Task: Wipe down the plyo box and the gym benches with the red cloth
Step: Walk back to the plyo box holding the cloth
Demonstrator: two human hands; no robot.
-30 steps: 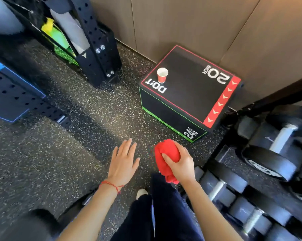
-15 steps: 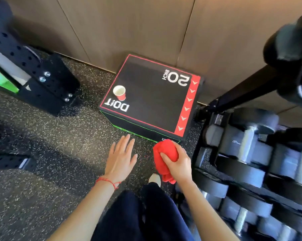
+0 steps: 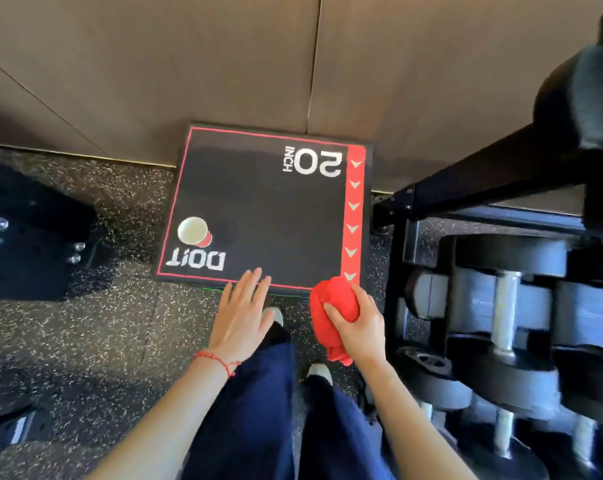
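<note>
**Box now square-on under the hands**

Since half a second ago the view has swung over the plyo box [image 3: 258, 209], which then sat at an angle further off and now lies squarely below, its near edge just past both hands. Both hands have come forward with it; the grip on the cloth is unchanged.

The box stands on the speckled floor [image 3: 85, 341] with its far edge against the wall [image 3: 189, 64]. Its top is a black rectangle whose longer side runs left to right. A red strip of arrowheads runs along its right edge, front to back. The "20 INCH" and "DOIT" lettering reads upside down from here.

A red paper cup [image 3: 193, 231] stands open-mouthed on the near left corner of the box, just behind the "DOIT" lettering.

The right hand [image 3: 357, 323] grips the red cloth [image 3: 331, 306], bunched into a wad, fingers curled round it, a tail hanging below the palm. The wad overlaps the box's near right corner; whether it touches cannot be told.

The left hand [image 3: 241, 317] is spread flat, fingers straight and pointing forward, tips over the near edge, holding nothing. A red string bracelet [image 3: 217, 360] circles that wrist.

To the right stands a dumbbell rack [image 3: 501, 323].
</note>
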